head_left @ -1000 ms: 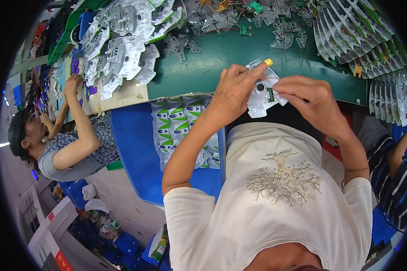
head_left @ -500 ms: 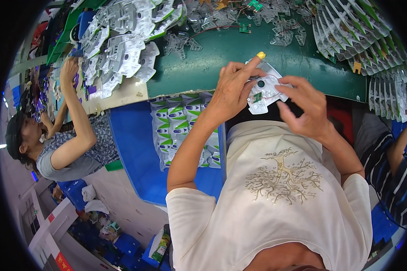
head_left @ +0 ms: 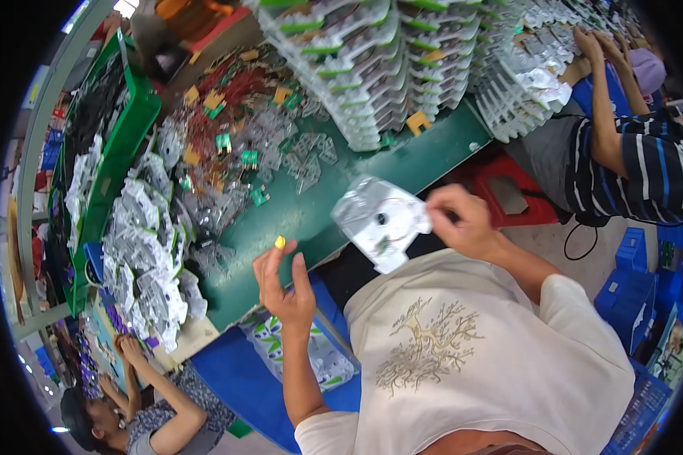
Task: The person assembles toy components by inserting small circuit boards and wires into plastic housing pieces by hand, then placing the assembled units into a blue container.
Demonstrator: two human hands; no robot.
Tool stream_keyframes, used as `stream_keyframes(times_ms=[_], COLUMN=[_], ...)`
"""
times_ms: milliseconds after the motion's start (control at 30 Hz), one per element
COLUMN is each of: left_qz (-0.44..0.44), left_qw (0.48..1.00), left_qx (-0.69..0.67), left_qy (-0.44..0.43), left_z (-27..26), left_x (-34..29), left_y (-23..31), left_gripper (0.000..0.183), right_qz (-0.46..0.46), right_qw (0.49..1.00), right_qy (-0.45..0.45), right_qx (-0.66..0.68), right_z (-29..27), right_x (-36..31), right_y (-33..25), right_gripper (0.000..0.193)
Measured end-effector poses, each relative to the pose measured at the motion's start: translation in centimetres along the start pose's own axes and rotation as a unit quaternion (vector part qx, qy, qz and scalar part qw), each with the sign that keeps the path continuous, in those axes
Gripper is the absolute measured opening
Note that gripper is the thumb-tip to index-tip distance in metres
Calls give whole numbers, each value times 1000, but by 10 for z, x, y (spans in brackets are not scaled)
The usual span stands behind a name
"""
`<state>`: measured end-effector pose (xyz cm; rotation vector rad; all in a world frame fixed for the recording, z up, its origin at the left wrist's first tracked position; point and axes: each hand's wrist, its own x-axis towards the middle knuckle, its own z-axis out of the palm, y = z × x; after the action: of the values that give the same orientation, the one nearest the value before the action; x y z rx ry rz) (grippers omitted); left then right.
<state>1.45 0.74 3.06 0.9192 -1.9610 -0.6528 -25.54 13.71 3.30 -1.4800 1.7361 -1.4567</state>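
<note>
My right hand [head_left: 467, 221] grips the right edge of a white plastic shell [head_left: 399, 220], its fingers closed on it. The shell is held in front of me at the bench edge; it has a dark round hole and a small green circuit board [head_left: 385, 244] near its lower end. Apart from the shell, to its left, my left hand [head_left: 290, 294] is raised with nothing in it, thumb and fingers apart. A yellow cover [head_left: 280, 242] sits on one of its fingertips.
Tall stacks of white-and-green shells [head_left: 357, 98] stand on the green bench [head_left: 315, 212]. Left lie red wires [head_left: 243, 87], clear plastic pieces [head_left: 307, 155] and a pile of shells [head_left: 140, 250]. A blue bin [head_left: 228, 379] holds packed items. Co-workers sit on both sides.
My left hand has let go of the shell and moved away to the left. The shell stays in my right hand. The whole view has swung toward the right.
</note>
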Motion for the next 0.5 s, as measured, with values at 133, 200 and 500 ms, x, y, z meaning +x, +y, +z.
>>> stream_keyframes(times_ms=[133, 200, 500], left_qz=[21, 45, 102], left_qw=[997, 991, 972], left_qx=[-33, -63, -106], left_qy=[-74, -106, -184], left_z=[15, 30, 77], left_x=[10, 15, 15], left_y=[18, 24, 68], left_gripper=[38, 38, 33], right_qz=[5, -1, 75], right_qw=[983, 968, 970], right_qy=[175, 239, 223], right_qx=[-45, -82, 58], right_z=[-85, -128, -242], right_x=[-1, 16, 94], right_y=[-19, -27, 6], right_gripper=[15, 12, 22])
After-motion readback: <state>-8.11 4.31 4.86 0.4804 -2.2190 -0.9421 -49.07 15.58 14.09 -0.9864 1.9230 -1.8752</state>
